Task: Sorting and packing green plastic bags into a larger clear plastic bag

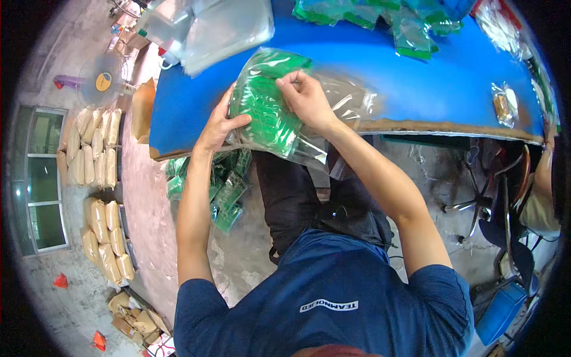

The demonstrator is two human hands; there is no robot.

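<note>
A large clear plastic bag [264, 116] filled with flat green packets lies at the near edge of the blue table, partly hanging over it. My left hand [219, 124] grips the bag's left side, thumb on top and fingers partly hidden behind it. Over the bag's upper right part, my right hand [309, 100] has thumb and forefinger pinched together at the film. The loose, unfilled end of the bag [351, 98] spreads to the right across the tabletop.
Clear empty bags [229, 33] are stacked at the far left of the blue table [428, 89]. More green packets [413, 38] lie at the back. Below the left edge sits a pile of green packets [229, 190]. A small packet [504, 106] lies right. Another person's arm [544, 169] shows far right.
</note>
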